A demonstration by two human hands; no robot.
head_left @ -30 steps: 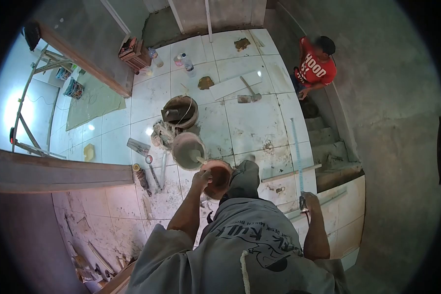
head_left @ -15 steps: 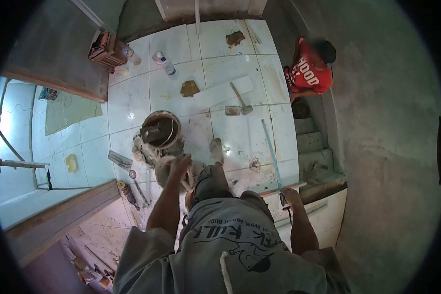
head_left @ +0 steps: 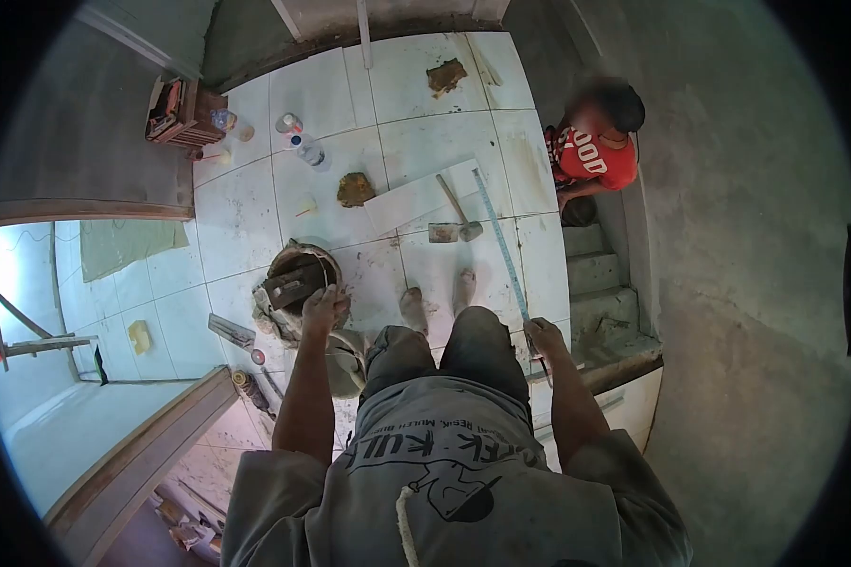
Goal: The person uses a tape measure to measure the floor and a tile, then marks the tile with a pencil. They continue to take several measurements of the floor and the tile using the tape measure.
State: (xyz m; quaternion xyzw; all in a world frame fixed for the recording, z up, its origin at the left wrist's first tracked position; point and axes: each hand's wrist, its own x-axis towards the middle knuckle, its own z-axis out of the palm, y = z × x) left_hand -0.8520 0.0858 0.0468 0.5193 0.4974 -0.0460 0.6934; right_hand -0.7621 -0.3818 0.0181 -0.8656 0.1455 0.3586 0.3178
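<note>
The right hand [head_left: 545,340], right of the lower centre of the frame, was clenched around the near end of a tape measure [head_left: 504,244]. Its pale blue blade ran up and slightly left over the white tiled floor [head_left: 529,165], its far end at the right end of a loose white strip [head_left: 425,196].

The left hand [head_left: 325,308], left of centre, had its fingers curled at the near edge of a round bucket [head_left: 298,246]; whether they gripped its rim or handle, I could not tell. A dark, flat-faced tool [head_left: 294,288] lay in the bucket, and a crumpled, dirty cloth [head_left: 269,317] lay against its left side. A second bucket [head_left: 347,367] stood just below, partly hidden by the left forearm.

A hammer [head_left: 470,230] lay near the centre, its wooden handle across the strip, with a small flat block [head_left: 442,232] just beside its head. A trowel [head_left: 232,332] lay left of the cloth. Both bare feet stood on the tiles between the buckets and the blade.

At the upper left, bottles [head_left: 307,150] stood near a wooden crate [head_left: 187,115]. At the upper right, a person in a red shirt [head_left: 591,156] was at the stairs [head_left: 598,279].
</note>
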